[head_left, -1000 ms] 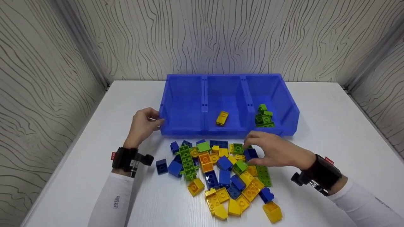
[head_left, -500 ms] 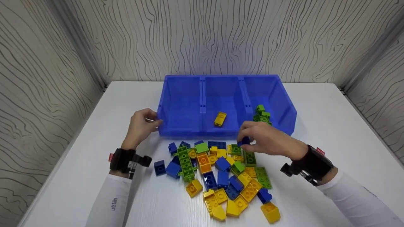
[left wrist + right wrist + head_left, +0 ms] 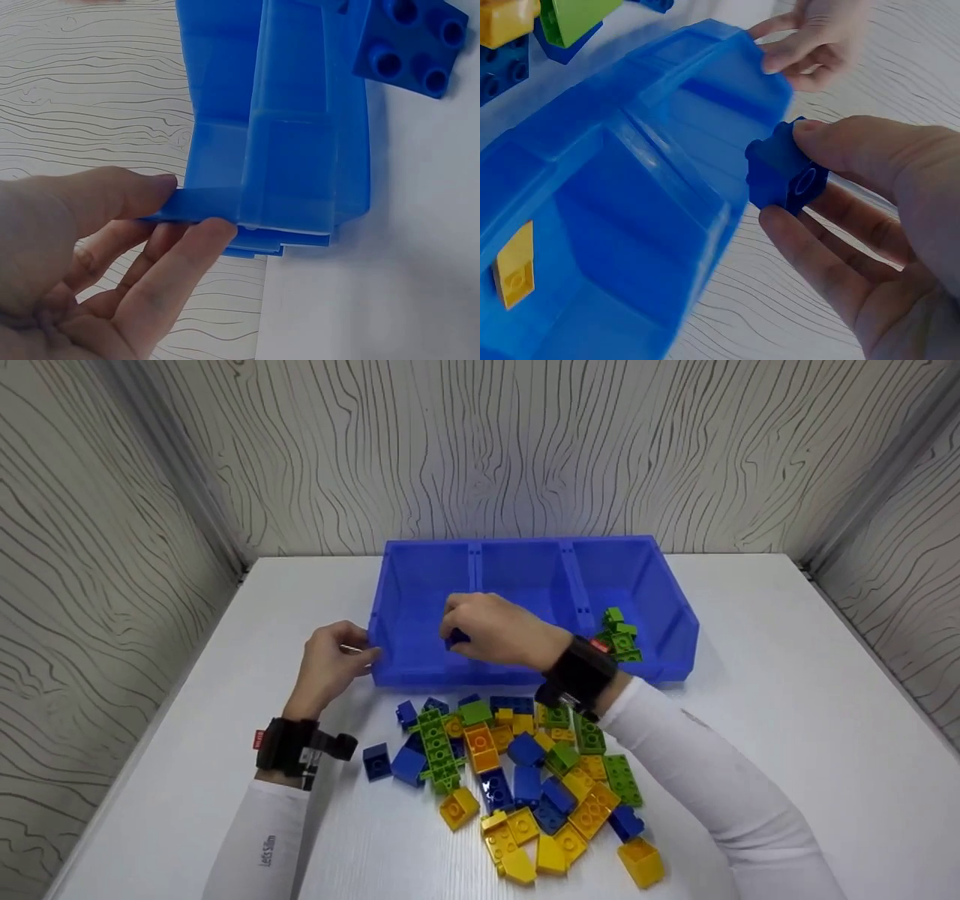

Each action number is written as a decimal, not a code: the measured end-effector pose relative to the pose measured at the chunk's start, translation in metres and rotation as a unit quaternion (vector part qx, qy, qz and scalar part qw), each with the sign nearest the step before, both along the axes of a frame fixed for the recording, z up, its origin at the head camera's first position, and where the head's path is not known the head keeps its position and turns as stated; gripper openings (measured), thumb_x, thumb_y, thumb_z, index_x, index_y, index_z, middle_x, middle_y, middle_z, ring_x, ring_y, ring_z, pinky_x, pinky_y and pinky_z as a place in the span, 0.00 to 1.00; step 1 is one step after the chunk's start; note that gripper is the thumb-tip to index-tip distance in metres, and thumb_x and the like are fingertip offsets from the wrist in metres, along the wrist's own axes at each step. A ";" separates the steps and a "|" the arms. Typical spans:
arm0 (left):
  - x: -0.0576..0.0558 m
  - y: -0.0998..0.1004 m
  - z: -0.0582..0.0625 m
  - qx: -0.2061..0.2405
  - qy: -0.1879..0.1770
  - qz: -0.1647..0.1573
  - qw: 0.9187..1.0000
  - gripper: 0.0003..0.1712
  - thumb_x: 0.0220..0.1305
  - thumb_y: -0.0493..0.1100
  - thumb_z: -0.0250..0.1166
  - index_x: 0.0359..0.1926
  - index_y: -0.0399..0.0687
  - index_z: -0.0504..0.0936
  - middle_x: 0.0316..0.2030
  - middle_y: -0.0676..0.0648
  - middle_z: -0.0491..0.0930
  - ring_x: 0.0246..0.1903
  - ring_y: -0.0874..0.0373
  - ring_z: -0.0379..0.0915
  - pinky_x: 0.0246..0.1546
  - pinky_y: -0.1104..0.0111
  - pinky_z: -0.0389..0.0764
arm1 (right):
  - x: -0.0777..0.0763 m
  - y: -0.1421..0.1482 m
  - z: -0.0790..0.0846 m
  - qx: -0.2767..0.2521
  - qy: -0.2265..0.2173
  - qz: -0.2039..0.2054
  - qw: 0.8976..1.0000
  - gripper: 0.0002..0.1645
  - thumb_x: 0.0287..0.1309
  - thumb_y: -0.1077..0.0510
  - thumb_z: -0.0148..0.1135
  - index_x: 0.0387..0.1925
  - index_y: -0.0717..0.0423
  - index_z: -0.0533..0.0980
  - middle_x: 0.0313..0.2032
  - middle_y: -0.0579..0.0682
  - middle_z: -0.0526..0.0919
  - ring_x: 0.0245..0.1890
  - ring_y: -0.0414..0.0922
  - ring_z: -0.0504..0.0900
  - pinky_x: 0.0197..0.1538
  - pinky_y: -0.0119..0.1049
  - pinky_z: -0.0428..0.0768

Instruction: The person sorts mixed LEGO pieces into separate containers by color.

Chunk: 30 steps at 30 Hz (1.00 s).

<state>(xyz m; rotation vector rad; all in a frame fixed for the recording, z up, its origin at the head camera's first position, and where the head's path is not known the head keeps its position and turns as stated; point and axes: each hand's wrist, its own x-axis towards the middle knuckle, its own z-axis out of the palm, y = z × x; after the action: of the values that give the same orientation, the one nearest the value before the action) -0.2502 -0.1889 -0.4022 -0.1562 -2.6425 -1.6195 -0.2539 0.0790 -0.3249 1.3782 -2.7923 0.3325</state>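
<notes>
A white table with a faint grain [image 3: 757, 720] fills the lower part of the head view. Across its middle sits a bright blue plastic bin with three compartments [image 3: 420, 676], and below that spreads a loose heap of blue, yellow, orange and green plastic bricks [image 3: 527, 787]. The right hand [image 3: 499, 631], near the centre of the frame, is above the bin, its thumb and fingertips parted by a single brick's width. The left hand [image 3: 330, 669], left of centre, pinches the bin's end wall, the gap as narrow as the thin plastic. Some green plastic bricks [image 3: 621, 645] lie in the right compartment, right of centre. A yellow plastic brick [image 3: 516, 270] lies in the middle compartment, lower left in the right wrist view. The dark blue studded plastic brick [image 3: 784, 174] is between the right thumb and fingertips, over the left compartment near the divider
</notes>
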 end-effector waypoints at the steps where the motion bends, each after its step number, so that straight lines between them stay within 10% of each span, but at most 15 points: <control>1: 0.000 0.000 0.000 0.001 0.001 0.000 1.000 0.12 0.57 0.34 0.68 0.42 0.34 0.80 0.39 0.38 0.80 0.33 0.58 0.83 0.35 0.68 0.89 | -0.007 -0.010 -0.005 0.007 -0.001 -0.001 1.000 0.12 0.60 0.59 0.64 0.46 0.53 0.83 0.45 0.51 0.81 0.46 0.46 0.79 0.52 0.35 0.82; 12: 0.001 0.005 -0.001 0.000 0.003 0.010 1.000 0.10 0.56 0.33 0.68 0.40 0.35 0.80 0.37 0.39 0.80 0.34 0.54 0.84 0.33 0.69 0.88 | -0.044 -0.070 -0.050 0.097 -0.046 -0.066 0.992 0.14 0.60 0.69 0.58 0.21 0.54 0.70 0.21 0.46 0.64 0.22 0.42 0.63 0.24 0.33 0.60; 16: 0.001 0.005 -0.001 0.000 0.005 0.010 1.000 0.10 0.57 0.33 0.67 0.40 0.36 0.80 0.37 0.39 0.80 0.34 0.52 0.84 0.33 0.69 0.88 | -0.042 -0.071 -0.050 0.099 -0.069 -0.079 0.990 0.07 0.63 0.66 0.56 0.36 0.57 0.81 0.31 0.48 0.80 0.31 0.43 0.77 0.35 0.32 0.80; 20: 0.001 0.005 -0.001 0.003 0.002 0.007 1.000 0.10 0.58 0.34 0.67 0.41 0.36 0.80 0.37 0.39 0.80 0.34 0.51 0.84 0.34 0.68 0.89 | -0.032 -0.061 -0.039 0.084 -0.056 -0.038 0.994 0.17 0.63 0.59 0.59 0.53 0.54 0.80 0.49 0.51 0.83 0.48 0.46 0.81 0.55 0.40 0.83; 30: 0.000 0.004 -0.001 -0.007 0.001 0.010 1.000 0.10 0.57 0.34 0.67 0.41 0.35 0.80 0.37 0.39 0.80 0.32 0.58 0.82 0.33 0.70 0.88 | 0.038 0.027 0.004 0.037 0.028 0.047 0.998 0.28 0.63 0.43 0.61 0.62 0.47 0.71 0.55 0.49 0.76 0.52 0.43 0.77 0.56 0.35 0.79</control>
<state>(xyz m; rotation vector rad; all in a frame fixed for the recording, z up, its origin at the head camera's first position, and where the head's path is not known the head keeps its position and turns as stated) -0.2502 -0.1853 -0.4034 -0.1315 -2.6457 -1.5937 -0.2158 0.1063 -0.3208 1.5140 -2.7272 0.1911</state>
